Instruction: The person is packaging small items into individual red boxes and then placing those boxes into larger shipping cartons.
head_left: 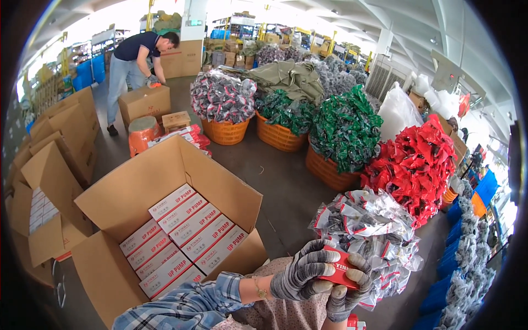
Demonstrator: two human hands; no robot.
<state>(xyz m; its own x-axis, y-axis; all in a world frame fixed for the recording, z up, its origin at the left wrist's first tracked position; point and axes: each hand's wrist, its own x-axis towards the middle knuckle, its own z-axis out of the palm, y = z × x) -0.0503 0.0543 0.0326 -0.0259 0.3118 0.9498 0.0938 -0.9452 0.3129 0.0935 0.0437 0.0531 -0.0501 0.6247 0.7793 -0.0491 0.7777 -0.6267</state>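
Note:
A small red box (342, 268) with white print is held up at the lower right, in front of a heap of clear plastic packets (368, 228). My left hand (309, 270), in a grey striped knit glove, grips it from the left with fingers curled over its face. From the right, my right hand (347, 289), gloved alike, closes on its other side. Left of my hands stands an open cardboard carton (220, 179) with its flaps up. Inside it lie several long white boxes (207, 236) with red edges, packed in rows.
Orange baskets (226, 132) piled with grey, green and red packets (412, 165) stand beyond. At the far left, another person (135, 66) bends over a closed carton (144, 103). Open cartons (52, 203) line the left; blue bins (440, 291) line the right.

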